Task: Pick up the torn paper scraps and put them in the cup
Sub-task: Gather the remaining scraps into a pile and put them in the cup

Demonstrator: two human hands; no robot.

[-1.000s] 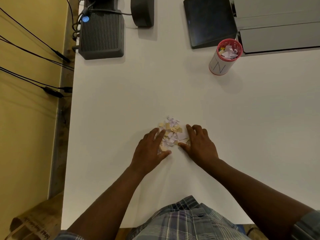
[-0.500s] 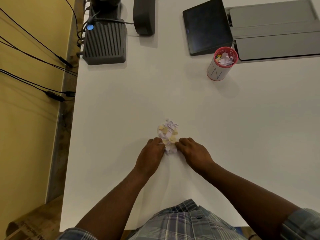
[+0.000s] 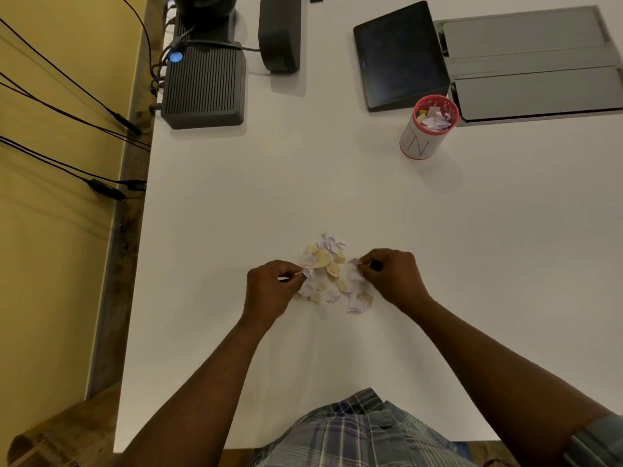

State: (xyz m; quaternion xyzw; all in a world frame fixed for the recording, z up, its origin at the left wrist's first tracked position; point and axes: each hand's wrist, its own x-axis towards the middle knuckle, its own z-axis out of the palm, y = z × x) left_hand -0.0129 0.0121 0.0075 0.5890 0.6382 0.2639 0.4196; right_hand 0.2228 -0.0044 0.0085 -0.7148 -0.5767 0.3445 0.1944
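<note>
The cup (image 3: 425,136) wall bears a blue "N".

one cup (image 3: 428,129), two hands (image 3: 273,288), one scrap pile (image 3: 332,274)

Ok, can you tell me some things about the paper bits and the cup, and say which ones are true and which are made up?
1. The cup already has paper scraps inside. True.
2. The cup is lying tipped over. False: it stands upright.
3. The left hand pinches a scrap at the edge of the scrap pile. True.
4. The right hand is reaching into the cup. False: it is down at the pile, pinching paper.
5. The pile sits on the dark tablet. False: it lies on the white table.
</note>
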